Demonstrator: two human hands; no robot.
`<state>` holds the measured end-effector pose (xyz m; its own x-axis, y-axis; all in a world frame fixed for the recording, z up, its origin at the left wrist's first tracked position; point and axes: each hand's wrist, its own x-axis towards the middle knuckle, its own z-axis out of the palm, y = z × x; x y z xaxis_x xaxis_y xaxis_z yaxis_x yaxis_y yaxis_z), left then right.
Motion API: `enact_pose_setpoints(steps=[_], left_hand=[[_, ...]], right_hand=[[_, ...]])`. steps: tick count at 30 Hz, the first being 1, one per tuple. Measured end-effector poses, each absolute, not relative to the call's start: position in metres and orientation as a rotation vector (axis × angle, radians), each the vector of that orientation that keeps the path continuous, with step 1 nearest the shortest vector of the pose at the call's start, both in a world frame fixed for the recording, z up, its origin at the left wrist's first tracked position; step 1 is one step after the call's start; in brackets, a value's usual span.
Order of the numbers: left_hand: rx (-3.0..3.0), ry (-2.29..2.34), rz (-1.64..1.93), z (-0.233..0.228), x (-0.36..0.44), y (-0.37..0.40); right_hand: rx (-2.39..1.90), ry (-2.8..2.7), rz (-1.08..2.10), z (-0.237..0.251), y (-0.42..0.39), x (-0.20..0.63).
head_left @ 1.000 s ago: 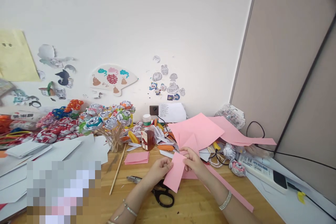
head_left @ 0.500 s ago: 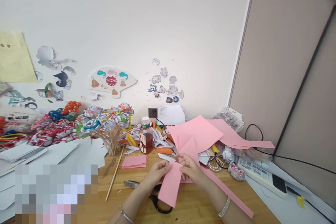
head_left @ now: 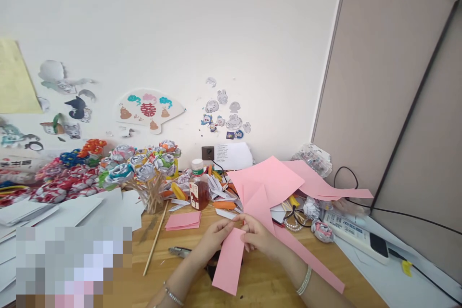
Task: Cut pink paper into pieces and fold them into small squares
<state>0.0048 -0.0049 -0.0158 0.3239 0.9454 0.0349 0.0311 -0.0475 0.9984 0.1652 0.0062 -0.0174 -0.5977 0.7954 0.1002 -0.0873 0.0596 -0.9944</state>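
A strip of pink paper hangs between my hands over the wooden table. My left hand pinches its upper left edge, and my right hand grips the upper right edge, fingers curled. Partly hidden under the strip and my left forearm lie scissors with black handles. Behind my hands rest larger pink paper sheets, one of them a long strip running toward the lower right. Small pink paper rectangles are stacked left of my hands.
A thin wooden stick lies on the left. Paper flowers on sticks stand behind, beside a bottle of reddish-brown liquid. White paper sheets cover the left side. At right is a white power strip with a black cable.
The pink strip has come slightly nearer and now hides more of the scissors' handles. Both hands still hold it near its top. The whole view has shifted a little.
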Motion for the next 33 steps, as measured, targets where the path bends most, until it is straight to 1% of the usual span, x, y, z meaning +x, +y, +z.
enact_pose_setpoints(steps=[3, 6, 11, 15, 24, 33], left_hand=[[1.431, 0.991, 0.97, -0.015, 0.006, -0.005], [1.478, 1.014, 0.952, -0.015, 0.007, -0.004], [1.531, 1.091, 1.032, -0.017, 0.006, 0.0], [1.518, 1.136, 0.981, -0.019, 0.005, 0.0], [1.501, 1.161, 0.997, -0.021, 0.003, 0.003], [1.496, 1.132, 0.993, -0.021, -0.001, 0.003]], right_hand=[[-0.729, -1.584, 1.577, -0.016, 0.01, 0.167], [-0.749, -1.529, 1.468, -0.012, 0.012, 0.169], [-0.766, -1.519, 1.385, -0.012, 0.016, 0.171], [-0.771, -1.468, 1.314, -0.016, 0.02, 0.173], [-0.799, -1.408, 1.242, -0.015, 0.022, 0.177], [-0.801, -1.382, 1.24, -0.015, 0.024, 0.178]])
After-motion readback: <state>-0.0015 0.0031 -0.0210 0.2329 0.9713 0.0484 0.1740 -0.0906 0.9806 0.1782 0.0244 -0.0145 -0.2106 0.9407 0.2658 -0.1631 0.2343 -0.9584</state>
